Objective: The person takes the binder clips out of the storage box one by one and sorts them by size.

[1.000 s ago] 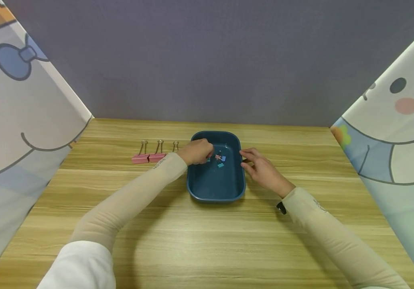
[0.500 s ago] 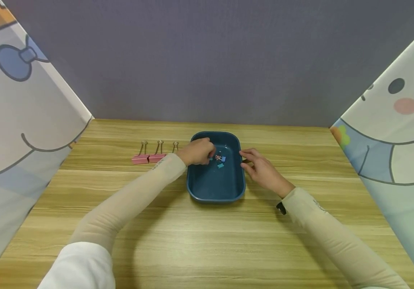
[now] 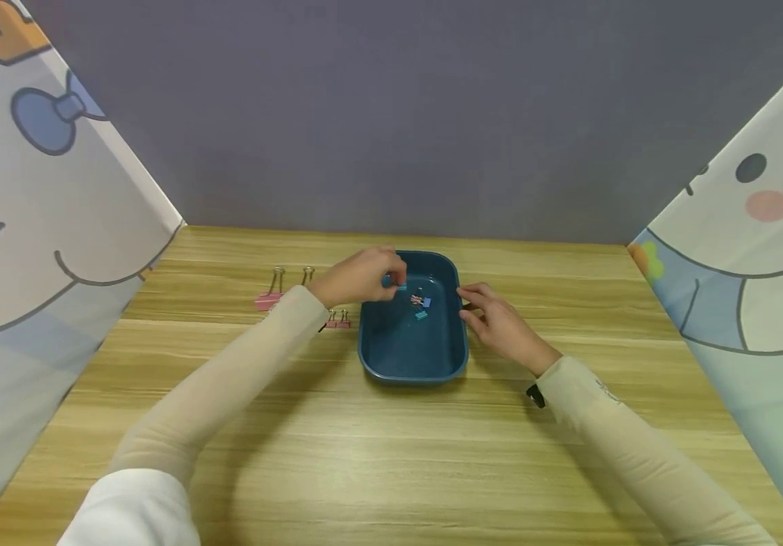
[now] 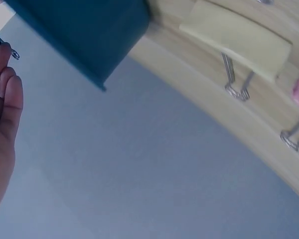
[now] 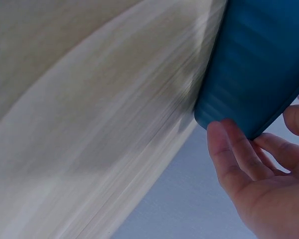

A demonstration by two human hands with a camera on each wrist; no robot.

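Observation:
Between thumb and fingers my left hand (image 3: 360,277) pinches a small teal binder clip (image 3: 401,287), over the left part of a dark blue plastic tray (image 3: 412,353). In the left wrist view, the clip's wire handles (image 4: 15,53) stick out past the fingertips. Inside the tray lie a teal binder clip (image 3: 422,315), a blue one (image 3: 427,302) and a small pinkish clip (image 3: 416,300). My right hand (image 3: 504,326) touches the tray's right side from outside. The right wrist view has its fingers (image 5: 220,144) extended against the outer wall.
Left of the tray, a large pink binder clip (image 3: 268,302) stands partly behind my sleeve. Smaller pink clips (image 3: 337,324) sit closer to the tray. A large pale yellow binder clip (image 4: 239,37) shows in the left wrist view. A grey panel (image 3: 405,114) backs the wooden table (image 3: 391,455).
My left hand has risen from the tray's inside and shifted slightly back and left, with the teal binder clip in its fingers. Small pink clips have come into sight below the wrist. The right hand stays.

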